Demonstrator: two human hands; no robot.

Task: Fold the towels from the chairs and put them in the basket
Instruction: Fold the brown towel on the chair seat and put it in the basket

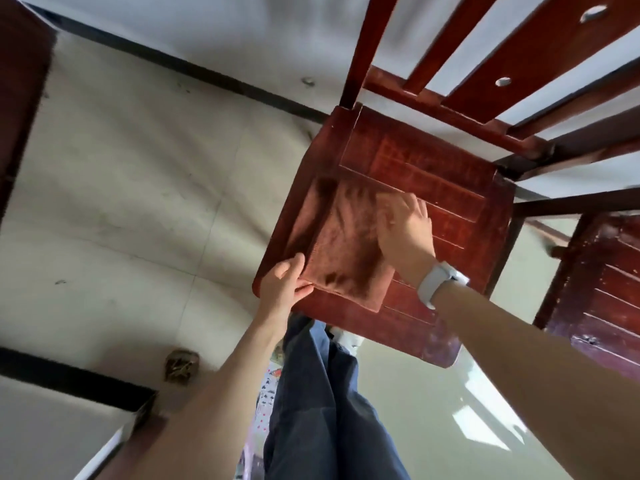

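Legs: blue trousers point(318, 393) fill the bottom middle, person standing right up against the chair, a white shoe point(349, 339) poking out under the seat edge
Left hand: left hand point(282, 287) is at the near corner of the towel, thumb and fingers pinching that corner of the cloth
Right hand: right hand point(403, 225) lies flat on the far side of the towel, fingers a bit spread and pressing down, though they're motion-blurred so can't say much more
Wrist: white watch point(438, 280) on the right arm
Towel: brown towel point(341, 244) sits on the near left part of the seat, looks folded into a rough square, with one layer sticking out along its left edge
Chair: reddish wooden chair point(450, 188), slatted back going up toward the top right
Next door: second dark wooden chair point(602, 296) just beside it on the right
Floor: pale tiles point(121, 188), small brownish thing point(181, 367) lying on them near the left arm, can't tell what it is
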